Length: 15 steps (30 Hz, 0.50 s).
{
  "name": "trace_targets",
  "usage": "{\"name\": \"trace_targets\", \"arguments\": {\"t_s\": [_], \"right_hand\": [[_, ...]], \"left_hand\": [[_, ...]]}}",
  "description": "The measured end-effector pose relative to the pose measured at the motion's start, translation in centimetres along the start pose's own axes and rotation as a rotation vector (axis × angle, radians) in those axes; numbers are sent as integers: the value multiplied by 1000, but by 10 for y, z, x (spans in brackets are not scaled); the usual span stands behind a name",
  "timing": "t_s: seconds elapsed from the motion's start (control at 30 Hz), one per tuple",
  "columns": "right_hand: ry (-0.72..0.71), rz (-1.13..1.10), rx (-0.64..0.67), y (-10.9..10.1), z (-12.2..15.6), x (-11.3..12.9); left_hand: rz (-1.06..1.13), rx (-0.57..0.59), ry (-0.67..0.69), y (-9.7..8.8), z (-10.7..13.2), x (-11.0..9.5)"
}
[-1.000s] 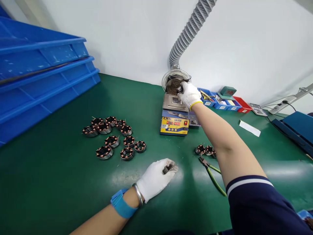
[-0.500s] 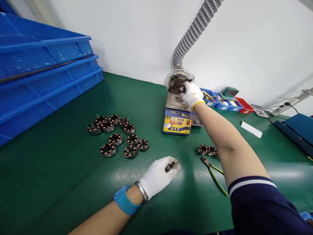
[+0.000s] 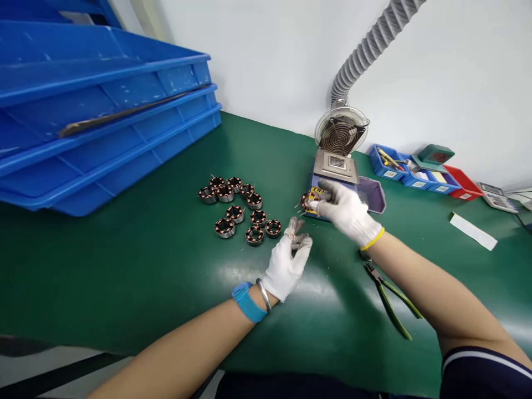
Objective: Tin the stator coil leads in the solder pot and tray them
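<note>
My right hand [image 3: 344,213], in a white glove with darkened fingertips, pinches a copper-wound motor stator [image 3: 308,201], whose wire ends stick out. It hangs in front of the yellow panel of the solder pot [image 3: 336,165]. Lower and to the left, my left hand [image 3: 287,257], gloved too, is raised over the green table with thumb and fingers apart; nothing clear shows in it. Several similar stators [image 3: 254,235] lie grouped to the left of my hands. Green-handled cutting pliers [image 3: 388,299] rest below my right forearm, which mostly hides a dark part.
Stacked blue crates [image 3: 166,136] fill the left side. A grey duct [image 3: 374,47] ends in a round hood [image 3: 343,130] behind the pot. Small blue bins [image 3: 388,163], a red bin [image 3: 463,185], a purple tray [image 3: 372,195] and a paper strip [image 3: 472,231] sit to the right.
My right hand has come back from above the solder pot towards me, with the stator. My left hand has risen and its fingers have spread. The view has shifted left.
</note>
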State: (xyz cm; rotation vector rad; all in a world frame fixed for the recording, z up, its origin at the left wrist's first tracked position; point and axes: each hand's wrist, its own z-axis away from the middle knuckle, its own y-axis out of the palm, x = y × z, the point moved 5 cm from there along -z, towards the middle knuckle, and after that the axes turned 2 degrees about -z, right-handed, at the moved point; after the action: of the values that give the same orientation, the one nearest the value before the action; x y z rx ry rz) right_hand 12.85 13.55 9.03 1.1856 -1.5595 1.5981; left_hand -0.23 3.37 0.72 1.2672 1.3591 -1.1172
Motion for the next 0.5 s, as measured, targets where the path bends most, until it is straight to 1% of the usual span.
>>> {"name": "trace_targets", "arguments": {"t_s": [0.07,0.1,0.17,0.27,0.33,0.37,0.4,0.47,0.5], "right_hand": [[27,-44,56,22,27,-5],[31,-39,88,29,38,-5],[19,-4,176,37,53,-2],[13,-33,388,36,60,7],[75,-129,491,31,59,10],[133,-167,509,29,58,9],[200,-187,499,27,57,7],[331,-173,467,25,56,0],[368,-155,473,25,56,-2]], "left_hand": [[-85,-11,77,-3,3,-4],[-122,-18,99,-4,5,-5],[-161,-31,108,-8,7,-6],[-157,-41,77,-11,8,-4],[-145,-16,66,-11,8,-4],[-139,12,76,-9,9,-4],[-132,44,93,-8,9,-4],[-133,88,131,-5,9,-4],[-133,97,136,-4,9,-3]]}}
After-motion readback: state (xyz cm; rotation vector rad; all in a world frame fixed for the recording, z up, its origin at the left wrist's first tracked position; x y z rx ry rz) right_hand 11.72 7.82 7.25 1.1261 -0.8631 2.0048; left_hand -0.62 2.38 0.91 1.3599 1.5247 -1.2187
